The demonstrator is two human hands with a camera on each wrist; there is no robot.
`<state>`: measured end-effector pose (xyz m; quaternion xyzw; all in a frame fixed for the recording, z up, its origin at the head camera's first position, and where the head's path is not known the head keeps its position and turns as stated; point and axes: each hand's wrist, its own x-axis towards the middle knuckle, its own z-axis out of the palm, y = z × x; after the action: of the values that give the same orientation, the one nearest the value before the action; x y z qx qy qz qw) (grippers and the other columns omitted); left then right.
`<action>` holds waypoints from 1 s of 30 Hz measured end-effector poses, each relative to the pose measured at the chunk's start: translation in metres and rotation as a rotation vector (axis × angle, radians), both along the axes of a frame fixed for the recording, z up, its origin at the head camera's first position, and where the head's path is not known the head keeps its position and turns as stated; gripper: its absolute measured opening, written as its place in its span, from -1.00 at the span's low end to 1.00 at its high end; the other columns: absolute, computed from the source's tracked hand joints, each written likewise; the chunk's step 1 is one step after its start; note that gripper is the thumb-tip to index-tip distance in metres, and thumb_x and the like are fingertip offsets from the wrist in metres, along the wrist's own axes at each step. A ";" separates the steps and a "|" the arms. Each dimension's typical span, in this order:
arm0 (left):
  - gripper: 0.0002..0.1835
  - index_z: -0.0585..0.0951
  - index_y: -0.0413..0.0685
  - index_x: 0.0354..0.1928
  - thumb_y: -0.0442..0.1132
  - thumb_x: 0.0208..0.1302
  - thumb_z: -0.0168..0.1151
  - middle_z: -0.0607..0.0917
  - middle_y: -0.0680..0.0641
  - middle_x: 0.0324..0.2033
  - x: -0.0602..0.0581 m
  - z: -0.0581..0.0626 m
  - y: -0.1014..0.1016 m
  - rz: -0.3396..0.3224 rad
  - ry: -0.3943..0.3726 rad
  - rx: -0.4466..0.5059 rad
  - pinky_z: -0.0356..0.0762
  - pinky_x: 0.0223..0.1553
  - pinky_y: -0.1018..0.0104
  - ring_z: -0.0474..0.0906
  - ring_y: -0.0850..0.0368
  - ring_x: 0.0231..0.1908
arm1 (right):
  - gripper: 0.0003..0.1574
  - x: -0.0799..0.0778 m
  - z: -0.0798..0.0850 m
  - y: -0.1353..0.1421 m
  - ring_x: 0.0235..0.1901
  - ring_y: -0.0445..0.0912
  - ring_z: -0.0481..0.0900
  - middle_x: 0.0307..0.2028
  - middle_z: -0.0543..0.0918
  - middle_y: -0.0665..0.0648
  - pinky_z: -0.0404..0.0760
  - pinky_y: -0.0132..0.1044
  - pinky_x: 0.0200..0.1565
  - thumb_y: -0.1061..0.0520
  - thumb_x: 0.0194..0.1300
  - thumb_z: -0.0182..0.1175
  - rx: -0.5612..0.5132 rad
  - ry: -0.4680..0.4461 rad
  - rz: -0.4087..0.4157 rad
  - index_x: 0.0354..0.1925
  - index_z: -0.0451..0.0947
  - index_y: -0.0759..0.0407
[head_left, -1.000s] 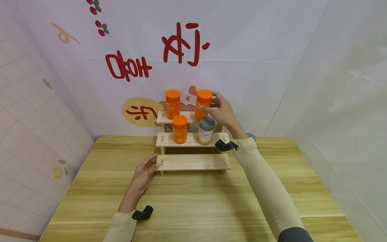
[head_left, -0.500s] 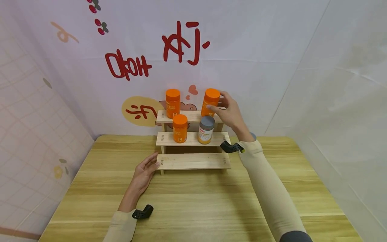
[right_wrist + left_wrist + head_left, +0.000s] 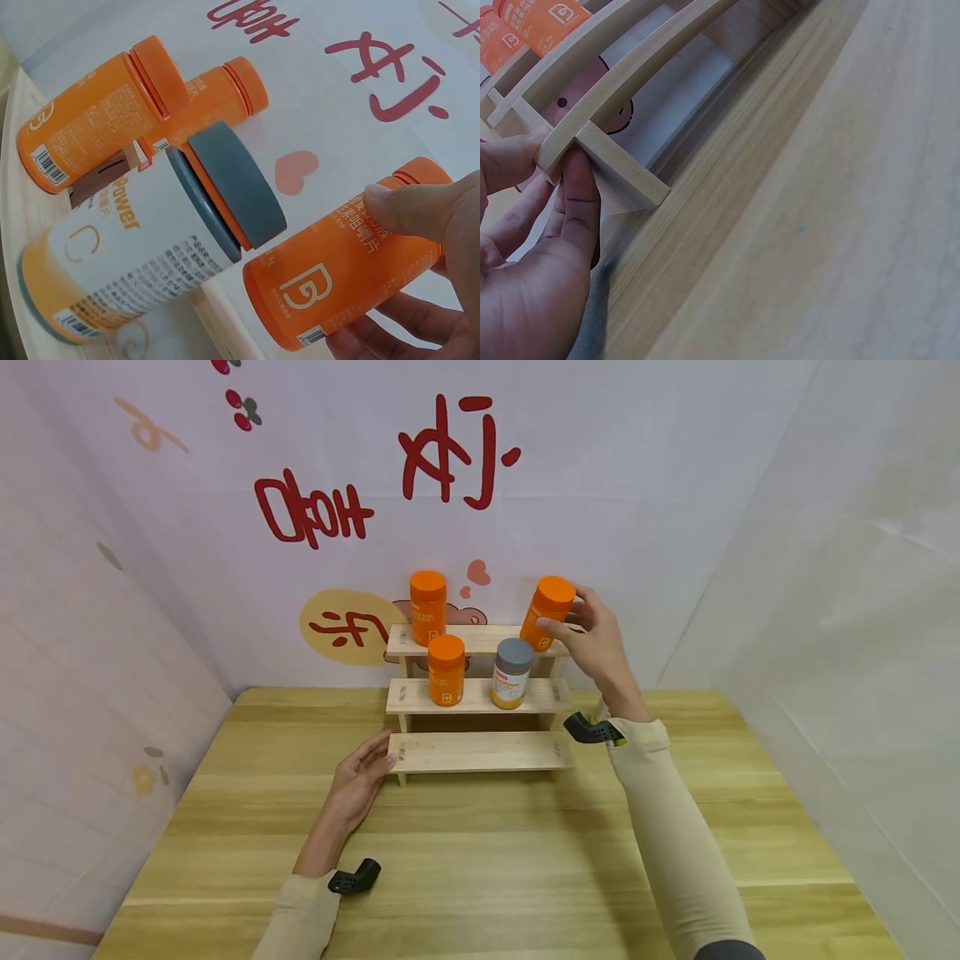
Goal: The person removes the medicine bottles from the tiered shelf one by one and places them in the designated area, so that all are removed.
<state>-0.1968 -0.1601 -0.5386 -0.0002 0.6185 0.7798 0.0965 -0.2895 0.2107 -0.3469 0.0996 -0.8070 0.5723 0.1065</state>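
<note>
A three-tier wooden display rack (image 3: 480, 752) stands on the table. At its lowest board's left end my left hand (image 3: 356, 785) pinches the wood; in the left wrist view the thumb lies on top and fingers (image 3: 581, 199) underneath. My right hand (image 3: 600, 639) grips an orange pill bottle (image 3: 546, 612) around its side, thumb in front. That bottle leans right over the right end of the top board. In the right wrist view its label (image 3: 341, 262) faces the camera. A grey-capped white-and-yellow bottle (image 3: 512, 675) stands on the middle board, just below it.
Another orange bottle (image 3: 428, 607) stands at the top board's left, and one more orange bottle (image 3: 446, 670) is on the middle board. A printed white cloth (image 3: 600, 510) hangs behind the rack. The wood-grain table (image 3: 480, 877) extends around it.
My right hand has moved the orange bottle rightward along the top board, and the bottle now tilts more. My left hand keeps its place at the rack. The head view has tipped slightly downward.
</note>
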 end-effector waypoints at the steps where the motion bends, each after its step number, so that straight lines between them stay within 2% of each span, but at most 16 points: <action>1: -0.32 0.23 -0.11 0.57 -0.36 0.49 0.18 0.40 -0.09 0.27 0.000 0.001 -0.001 0.002 0.002 -0.001 0.54 0.15 0.56 0.51 0.30 0.17 | -0.18 0.001 0.000 0.001 0.21 0.06 0.58 0.27 0.61 0.12 0.54 0.07 0.29 -0.10 0.30 0.44 -0.005 0.001 -0.002 0.44 0.35 -0.27; 9: -0.29 0.19 -0.25 0.56 -0.41 0.46 0.20 0.44 -0.04 0.18 0.000 0.002 -0.001 0.009 0.007 0.020 0.55 0.11 0.57 0.50 0.33 0.12 | -0.22 0.009 -0.007 0.014 0.26 0.00 0.55 0.26 0.61 0.12 0.50 0.01 0.36 -0.06 0.33 0.42 -0.005 0.038 -0.034 0.44 0.37 -0.26; 18: -0.31 0.21 -0.24 0.56 -0.42 0.46 0.18 0.44 -0.06 0.20 0.000 0.000 0.000 0.011 0.010 0.019 0.56 0.10 0.57 0.50 0.33 0.11 | -0.22 0.022 -0.014 0.036 0.23 -0.03 0.56 0.26 0.61 0.14 0.52 -0.03 0.34 -0.03 0.35 0.40 -0.004 0.043 -0.088 0.45 0.36 -0.21; 30: -0.31 0.21 -0.22 0.56 -0.38 0.47 0.20 0.42 -0.09 0.24 0.000 0.000 0.000 0.007 0.016 0.010 0.55 0.11 0.57 0.51 0.33 0.12 | -0.19 0.036 -0.024 0.071 0.17 -0.16 0.54 0.30 0.59 0.11 0.54 -0.30 0.19 -0.06 0.36 0.38 -0.001 0.034 -0.179 0.48 0.32 -0.27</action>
<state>-0.1964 -0.1603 -0.5381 0.0044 0.6154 0.7832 0.0887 -0.2535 0.2815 -0.3706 0.0364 -0.8106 0.5590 0.1709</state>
